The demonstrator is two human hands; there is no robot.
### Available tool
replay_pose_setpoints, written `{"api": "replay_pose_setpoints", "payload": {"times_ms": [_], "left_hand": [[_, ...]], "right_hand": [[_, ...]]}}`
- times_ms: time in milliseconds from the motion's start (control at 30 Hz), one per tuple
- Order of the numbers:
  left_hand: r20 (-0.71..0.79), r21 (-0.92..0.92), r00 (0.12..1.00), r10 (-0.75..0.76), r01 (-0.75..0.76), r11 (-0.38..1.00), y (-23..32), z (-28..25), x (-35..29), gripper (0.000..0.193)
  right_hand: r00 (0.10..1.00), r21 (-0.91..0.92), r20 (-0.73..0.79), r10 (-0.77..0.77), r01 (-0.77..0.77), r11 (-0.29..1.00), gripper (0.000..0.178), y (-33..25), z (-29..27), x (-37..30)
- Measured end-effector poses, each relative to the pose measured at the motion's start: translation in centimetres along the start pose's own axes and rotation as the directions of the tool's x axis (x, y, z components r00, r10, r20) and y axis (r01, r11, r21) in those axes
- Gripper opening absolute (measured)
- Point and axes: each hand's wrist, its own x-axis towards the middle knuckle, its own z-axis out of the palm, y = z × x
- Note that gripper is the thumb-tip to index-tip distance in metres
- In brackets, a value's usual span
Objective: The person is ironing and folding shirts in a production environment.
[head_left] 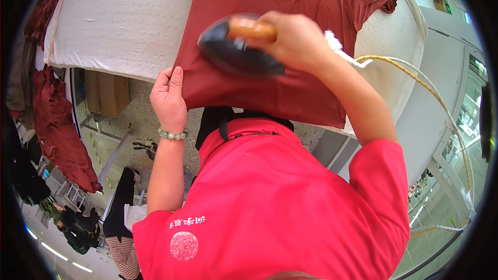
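A dark red garment (228, 87) lies spread over the white padded ironing table (124, 21), its near edge hanging at the table's front. My right hand (298, 39) is wrapped round the orange-brown handle of a dark iron (236, 52), blurred by motion, over the garment's middle. At the garment's left near corner, my left hand (170, 93) pinches the cloth between thumb and fingers. A beaded bracelet (172, 134) circles my left wrist. The iron's soleplate is hidden from view.
A yellowish hose and white cable (423, 80) run from the iron down the right side. More dark red cloth (59, 129) hangs at the left. Under the table stands a cardboard box (106, 93). A grey panel (441, 67) stands to the right.
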Motion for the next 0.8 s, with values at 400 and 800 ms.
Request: {"api": "replay_pose_setpoints", "payload": {"times_ms": [400,800], "left_hand": [[-0.049,-0.023,0.999,-0.006,0.005,1.0,-0.2,-0.6,-0.8,0.018],[-0.068,0.574,0.998,0.018,0.024,0.819,-3.2,-4.0,-3.9,0.019]], "right_hand": [[0.953,0.114,0.153,0.261,-0.279,0.953,0.04,6.0,-0.7,-7.5],[0.588,0.171,-0.507,0.63,-0.648,0.742,0.036,27.1,-2.8,-24.3]]}}
